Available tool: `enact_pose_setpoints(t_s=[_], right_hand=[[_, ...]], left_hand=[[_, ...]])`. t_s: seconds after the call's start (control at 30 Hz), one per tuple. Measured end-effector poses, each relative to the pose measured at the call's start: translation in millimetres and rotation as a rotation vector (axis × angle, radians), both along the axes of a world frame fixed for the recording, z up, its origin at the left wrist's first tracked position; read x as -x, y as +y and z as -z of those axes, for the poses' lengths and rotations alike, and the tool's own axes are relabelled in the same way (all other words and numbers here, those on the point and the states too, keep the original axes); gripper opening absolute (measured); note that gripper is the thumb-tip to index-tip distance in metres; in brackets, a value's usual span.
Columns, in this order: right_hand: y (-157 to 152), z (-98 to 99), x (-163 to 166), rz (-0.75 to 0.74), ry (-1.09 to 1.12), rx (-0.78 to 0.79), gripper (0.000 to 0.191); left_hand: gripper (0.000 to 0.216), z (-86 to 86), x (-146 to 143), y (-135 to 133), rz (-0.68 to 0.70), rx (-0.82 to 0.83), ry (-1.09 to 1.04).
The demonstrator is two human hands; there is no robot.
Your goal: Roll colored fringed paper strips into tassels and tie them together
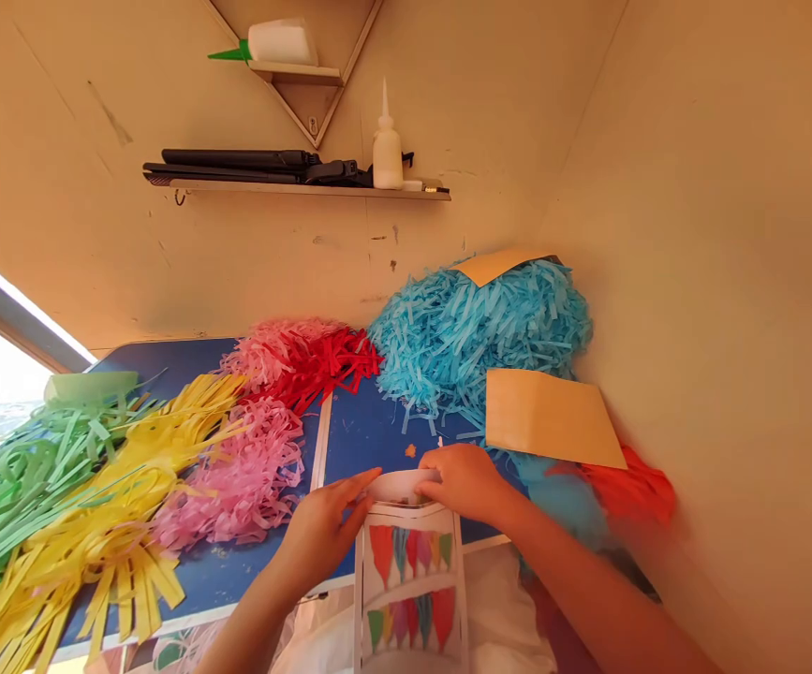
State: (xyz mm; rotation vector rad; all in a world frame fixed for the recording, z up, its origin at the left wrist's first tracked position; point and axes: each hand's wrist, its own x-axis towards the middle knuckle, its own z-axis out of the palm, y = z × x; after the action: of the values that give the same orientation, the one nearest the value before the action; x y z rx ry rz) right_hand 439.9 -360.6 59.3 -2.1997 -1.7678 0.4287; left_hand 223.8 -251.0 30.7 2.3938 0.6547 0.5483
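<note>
A white packet (411, 580) printed with two rows of colourful tassel bunting stands upright in front of me, its top end parted. My left hand (327, 526) grips the packet's upper left edge, thumb in front and fingers at the rim. At the upper right, my right hand (465, 482) is closed on the packet's rim, its fingertips bent over the opening. What lies inside the packet cannot be made out. Just beyond it, a small orange scrap (410, 451) rests on the blue table (360, 440).
Green (47, 459), yellow (117, 524), pink (243, 477) and red paper fringe (325, 365) covers the left side. A light-blue fringe heap (482, 328) and tan card (553, 417) are at right. Above, a wall shelf (272, 188) holds a hair straightener (251, 168) and glue bottle (387, 154).
</note>
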Motion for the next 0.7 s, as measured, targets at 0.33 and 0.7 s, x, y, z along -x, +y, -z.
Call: enact_pose_setpoints(t_s=[0.33,0.7], right_hand=[[-7.4,0.9,-9.8,-0.207,0.172,-0.108,0.028],[-36.5,32.2,-6.7,0.028,0.886,-0.056,0.037]], left_hand=[[0.029,3.1,6.5,6.7,0.039,0.091,-0.023],[0.02,2.6,6.7,-4.6,-0.043,0.203,-0.111]])
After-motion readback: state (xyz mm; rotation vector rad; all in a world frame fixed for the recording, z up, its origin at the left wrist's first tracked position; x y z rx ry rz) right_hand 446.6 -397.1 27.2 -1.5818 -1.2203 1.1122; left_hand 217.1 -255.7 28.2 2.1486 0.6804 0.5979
